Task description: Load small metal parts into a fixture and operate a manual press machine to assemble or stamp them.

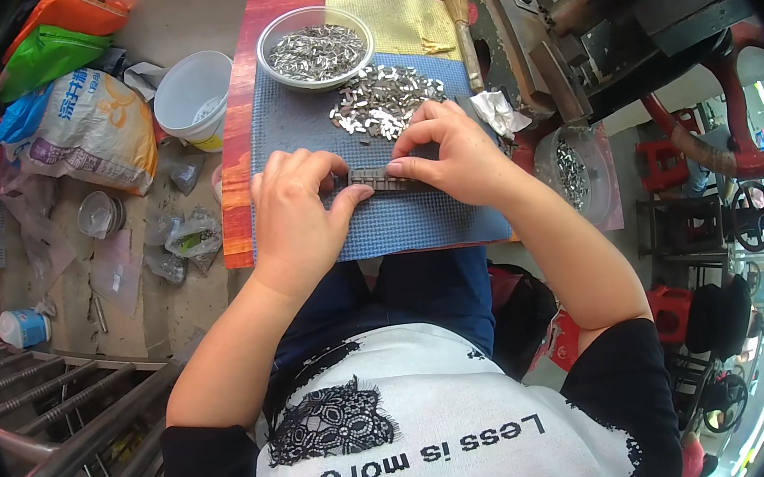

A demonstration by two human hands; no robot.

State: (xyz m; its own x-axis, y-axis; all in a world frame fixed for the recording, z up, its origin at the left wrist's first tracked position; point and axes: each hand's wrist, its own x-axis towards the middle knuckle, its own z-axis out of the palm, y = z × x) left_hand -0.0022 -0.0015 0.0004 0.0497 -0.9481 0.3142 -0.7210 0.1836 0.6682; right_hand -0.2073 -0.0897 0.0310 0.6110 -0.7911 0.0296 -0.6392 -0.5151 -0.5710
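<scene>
A short row of small grey metal pieces, packed side by side, lies on the blue textured mat in front of me. My left hand is closed at its left end, the thumb pressed against the near edge. At the right end, my right hand grips with the thumb, its fingers curled over. The fingertips partly hide both ends. Just beyond lies a loose pile of small silver and dark metal pieces. Behind that, a clear round tub holds many more of them.
At the board's far side are a yellow cloth and a straw brush. A crumpled white tissue lies near a heavy metal machine on the right. A white bucket and sacks stand left; a metal rack is lower left.
</scene>
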